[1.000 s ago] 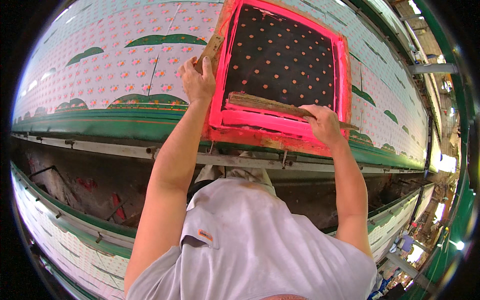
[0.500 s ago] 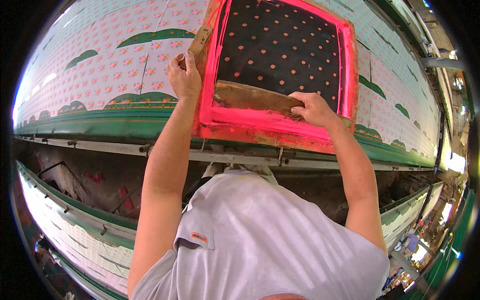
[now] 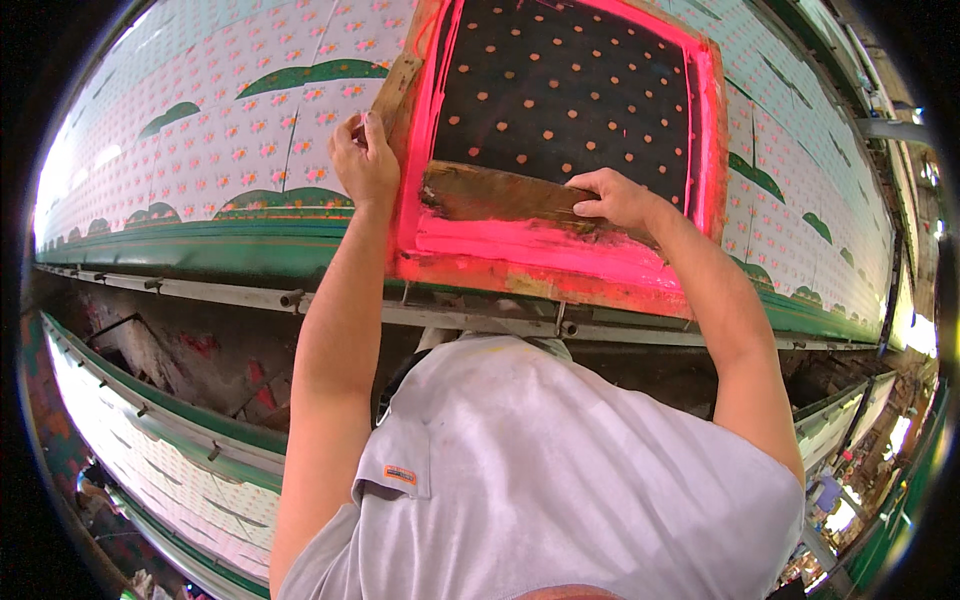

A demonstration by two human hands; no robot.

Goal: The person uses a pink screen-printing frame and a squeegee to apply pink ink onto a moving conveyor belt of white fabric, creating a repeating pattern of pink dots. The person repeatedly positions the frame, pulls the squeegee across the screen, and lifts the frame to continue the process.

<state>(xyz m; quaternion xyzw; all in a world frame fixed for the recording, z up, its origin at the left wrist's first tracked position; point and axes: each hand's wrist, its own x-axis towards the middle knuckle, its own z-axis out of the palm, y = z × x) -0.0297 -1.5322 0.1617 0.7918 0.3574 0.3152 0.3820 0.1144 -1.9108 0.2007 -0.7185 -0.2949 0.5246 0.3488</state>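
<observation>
A silk-screen frame (image 3: 708,150) with edges smeared bright pink lies over printed fabric. Its dark mesh (image 3: 560,90) carries rows of small pale orange dots. My right hand (image 3: 620,203) grips the right part of a worn wooden squeegee (image 3: 500,192), which stands tilted inside the frame near its closest side. Bright pink ink (image 3: 530,240) is spread between the squeegee and that side. At the frame's left edge, my left hand (image 3: 366,165) is closed at the lower end of a wooden handle strip (image 3: 398,88); its fingertips are partly hidden.
White fabric (image 3: 240,110) with small pink and orange flowers covers the long green-edged table (image 3: 190,250). A metal rail (image 3: 220,288) with short pegs runs along the near side. Behind me is another fabric-covered table (image 3: 150,430). Clutter stands far right.
My right hand and the squeegee have shifted slightly left within the frame, and more of the squeegee's broad face shows. My left hand stays at the handle strip. The view has shifted a little.
</observation>
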